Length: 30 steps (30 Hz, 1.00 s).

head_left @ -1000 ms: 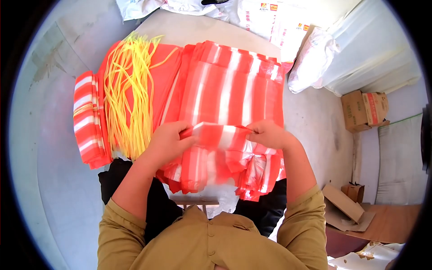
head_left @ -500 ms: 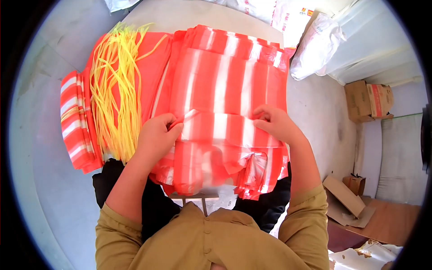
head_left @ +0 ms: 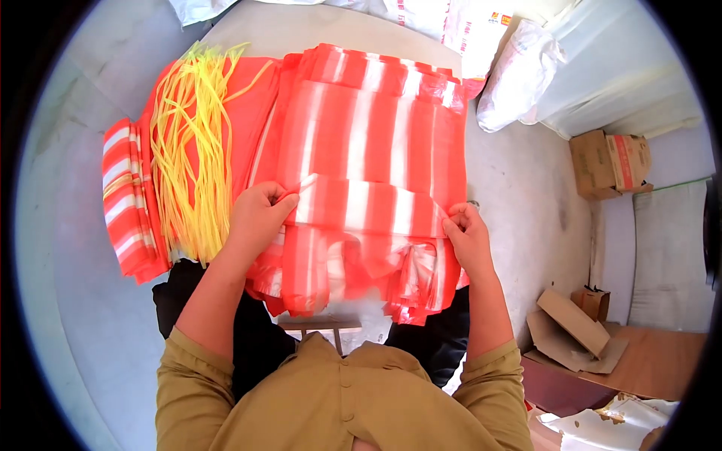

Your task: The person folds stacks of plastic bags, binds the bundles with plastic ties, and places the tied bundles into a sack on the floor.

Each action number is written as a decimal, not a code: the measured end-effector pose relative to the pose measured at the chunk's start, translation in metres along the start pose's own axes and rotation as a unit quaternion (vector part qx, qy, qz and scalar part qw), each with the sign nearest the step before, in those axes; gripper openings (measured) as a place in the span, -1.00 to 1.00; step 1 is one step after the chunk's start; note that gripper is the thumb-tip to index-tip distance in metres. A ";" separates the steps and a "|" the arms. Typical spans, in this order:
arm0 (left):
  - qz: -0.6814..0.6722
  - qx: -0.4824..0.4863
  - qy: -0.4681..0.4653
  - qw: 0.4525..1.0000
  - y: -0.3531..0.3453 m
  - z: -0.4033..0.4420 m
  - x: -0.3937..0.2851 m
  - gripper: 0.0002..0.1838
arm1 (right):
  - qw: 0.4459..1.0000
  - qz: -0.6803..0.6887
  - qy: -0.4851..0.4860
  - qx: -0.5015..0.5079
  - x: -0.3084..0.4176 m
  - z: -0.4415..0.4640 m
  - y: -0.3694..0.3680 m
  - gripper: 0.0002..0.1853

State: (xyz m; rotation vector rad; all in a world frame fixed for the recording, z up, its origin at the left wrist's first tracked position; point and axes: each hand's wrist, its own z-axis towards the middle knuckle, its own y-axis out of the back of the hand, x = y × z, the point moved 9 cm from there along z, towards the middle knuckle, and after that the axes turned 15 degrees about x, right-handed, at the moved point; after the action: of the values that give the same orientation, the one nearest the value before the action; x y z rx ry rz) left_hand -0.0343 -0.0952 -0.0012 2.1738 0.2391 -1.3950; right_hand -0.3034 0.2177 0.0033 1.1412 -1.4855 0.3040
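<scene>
A thick pile of red-and-white striped plastic bags (head_left: 342,128) lies in front of me. Across its near part runs a folded band of the top bag (head_left: 361,207), with crumpled handle ends below it. My left hand (head_left: 259,216) pinches the band's left end between thumb and fingers. At the right end, my right hand (head_left: 469,233) is closed on the corner of the same bag. Yellow strips (head_left: 192,150) lie in a loose bunch on red plastic left of the pile, near my left forearm.
A rolled striped bundle (head_left: 129,199) with a yellow tie sits at the far left. White sacks (head_left: 519,75) stand behind on the right. Cardboard boxes (head_left: 609,164) are against the right wall, and an opened carton (head_left: 575,334) rests on a brown board (head_left: 662,361).
My right hand has moved down and outward to the bag's right edge and grips its corner. The folded band is now stretched straighter. My left hand stays at the left end.
</scene>
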 end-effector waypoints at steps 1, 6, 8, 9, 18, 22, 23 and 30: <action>-0.008 0.003 -0.002 1.000 0.000 0.001 0.001 -0.73 | 1.000 0.008 0.000 0.003 -0.002 0.003 0.000 -0.83; -0.086 0.032 0.009 0.996 -0.003 0.006 0.017 -0.76 | 0.999 0.016 0.029 0.025 0.001 0.004 -0.002 -0.95; 0.003 0.003 -0.002 1.000 0.006 0.002 0.010 -0.81 | 0.999 0.000 0.034 0.020 0.005 0.003 -0.003 -0.95; 0.047 -0.010 -0.009 0.999 0.009 -0.001 0.006 -0.83 | 0.999 -0.015 0.039 0.013 0.007 0.001 -0.004 -0.93; -0.045 0.107 -0.096 0.989 -0.003 -0.017 0.012 -0.78 | 0.993 -0.097 0.002 0.064 0.022 -0.012 -0.001 -0.70; 0.004 0.090 -0.081 0.993 -0.002 -0.026 0.000 -0.69 | 0.985 -0.155 0.065 0.047 0.060 -0.023 -0.008 -0.58; 0.014 0.077 -0.087 0.993 -0.001 -0.029 -0.006 -0.67 | 0.977 -0.190 0.090 0.045 0.058 -0.019 -0.007 -0.53; 0.177 -0.059 -0.217 0.958 0.004 -0.045 -0.034 -0.56 | 0.940 -0.314 0.136 -0.003 0.059 -0.013 -0.004 -0.49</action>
State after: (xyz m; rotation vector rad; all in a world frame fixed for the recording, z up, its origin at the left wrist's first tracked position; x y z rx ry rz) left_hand -0.0129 -0.0702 0.0444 1.6568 -0.2146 -1.5505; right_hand -0.2832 0.1980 0.0565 1.4381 -0.8225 0.0083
